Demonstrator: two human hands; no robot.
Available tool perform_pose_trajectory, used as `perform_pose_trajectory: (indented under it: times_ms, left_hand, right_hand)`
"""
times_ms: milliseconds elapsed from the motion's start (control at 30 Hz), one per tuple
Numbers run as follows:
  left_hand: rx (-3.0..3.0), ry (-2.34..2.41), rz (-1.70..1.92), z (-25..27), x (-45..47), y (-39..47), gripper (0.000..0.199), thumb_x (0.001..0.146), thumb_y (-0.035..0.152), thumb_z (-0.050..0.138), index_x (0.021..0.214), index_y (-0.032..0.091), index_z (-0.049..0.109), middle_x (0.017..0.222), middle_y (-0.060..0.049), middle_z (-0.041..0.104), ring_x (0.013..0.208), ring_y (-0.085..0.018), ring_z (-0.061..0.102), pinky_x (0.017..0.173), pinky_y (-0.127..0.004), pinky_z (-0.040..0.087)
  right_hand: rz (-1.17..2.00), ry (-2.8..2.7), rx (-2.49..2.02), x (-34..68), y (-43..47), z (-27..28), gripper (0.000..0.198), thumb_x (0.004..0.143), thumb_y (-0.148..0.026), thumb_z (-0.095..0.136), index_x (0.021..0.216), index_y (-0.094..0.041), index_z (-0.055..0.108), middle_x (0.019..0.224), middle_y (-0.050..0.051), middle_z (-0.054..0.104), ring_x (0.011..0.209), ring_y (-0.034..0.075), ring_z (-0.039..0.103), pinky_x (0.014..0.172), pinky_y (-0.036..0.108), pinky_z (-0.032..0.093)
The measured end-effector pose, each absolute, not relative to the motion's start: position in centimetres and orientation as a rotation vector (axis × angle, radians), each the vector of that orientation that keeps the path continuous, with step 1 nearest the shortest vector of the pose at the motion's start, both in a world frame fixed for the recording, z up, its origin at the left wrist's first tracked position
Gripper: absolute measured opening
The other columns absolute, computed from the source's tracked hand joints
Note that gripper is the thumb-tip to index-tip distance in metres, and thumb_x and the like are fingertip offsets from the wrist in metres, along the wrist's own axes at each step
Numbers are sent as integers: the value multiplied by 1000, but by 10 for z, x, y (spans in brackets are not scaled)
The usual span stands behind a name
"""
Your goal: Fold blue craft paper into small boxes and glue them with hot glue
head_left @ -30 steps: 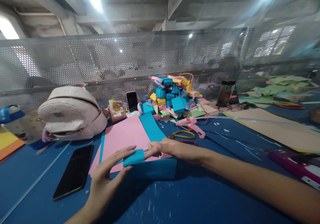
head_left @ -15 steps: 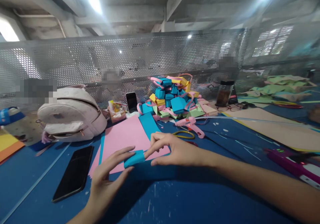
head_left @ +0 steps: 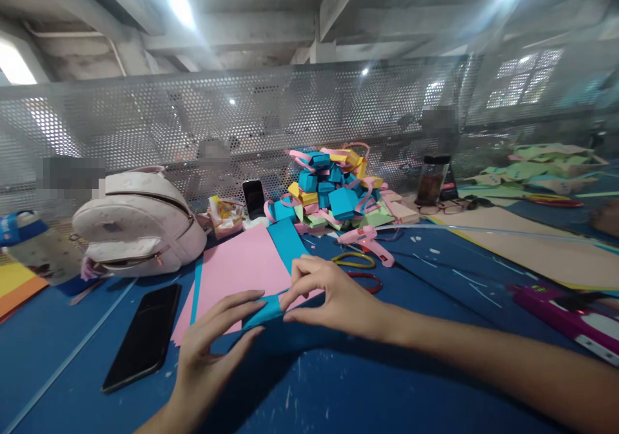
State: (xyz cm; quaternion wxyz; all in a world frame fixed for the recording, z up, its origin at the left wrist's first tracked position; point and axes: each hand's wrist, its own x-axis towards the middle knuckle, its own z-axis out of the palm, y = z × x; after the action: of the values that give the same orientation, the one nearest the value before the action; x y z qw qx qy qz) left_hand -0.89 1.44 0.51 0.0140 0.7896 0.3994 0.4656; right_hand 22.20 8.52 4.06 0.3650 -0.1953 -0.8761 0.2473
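A small folded blue paper box (head_left: pixel 264 313) is held between my two hands, just above the near edge of the stacked paper. My left hand (head_left: pixel 213 331) grips its left end, fingers on top and thumb below. At the right end, my right hand (head_left: pixel 333 302) pinches the box with index finger and thumb; the exact contact is partly hidden by the fingers. Beneath and beyond lie pink paper sheets (head_left: pixel 242 260) with a blue sheet (head_left: pixel 287 240) sticking out. Past my right hand rests a pink glue gun (head_left: pixel 370 242), with yellow-and-red-handled scissors (head_left: pixel 355 261) beside my wrist.
A pile of blue, yellow and pink paper boxes (head_left: pixel 333 192) stands at the back. To the left are a black phone (head_left: pixel 142 337), a white backpack (head_left: pixel 140 227) and a bottle (head_left: pixel 43 253). A purple device (head_left: pixel 565 318) and beige sheets (head_left: pixel 522 247) lie right.
My right hand's thumb has closed in on the right end of the blue paper box. Both hands and the box have shifted slightly. More of the red scissor handle shows.
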Motion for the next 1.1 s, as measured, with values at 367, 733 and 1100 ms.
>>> perform_pose_trajectory:
  times_ms: [367,733,1100]
  left_hand:
    - [2659,1227,1364,10,-13,15,29,90,16,65,117,25,68,115,-6,72,102,-17,70,86,-24,57]
    - [2695,1192,1352,12,-13,14,28,89,15,64,116,24,70,114,-8,73,99,-19,71,81,-26,58]
    - [2472,1194,1413,9,-11,13,30,87,11,65,110,29,73,116,-6,73,101,-20,72,83,-30,61]
  right_hand:
    - [439,-2302,-469,221,85,39,10,74,-20,84,82,-20,78,73,-3,51,74,14,51,70,28,36]
    - [393,-2304,-397,221,87,37,8,76,-21,83,81,-21,76,72,-3,52,74,14,52,69,28,36]
    - [384,-2293,-359,221,88,37,8,77,-19,81,79,-19,73,73,-2,55,74,14,53,70,28,37]
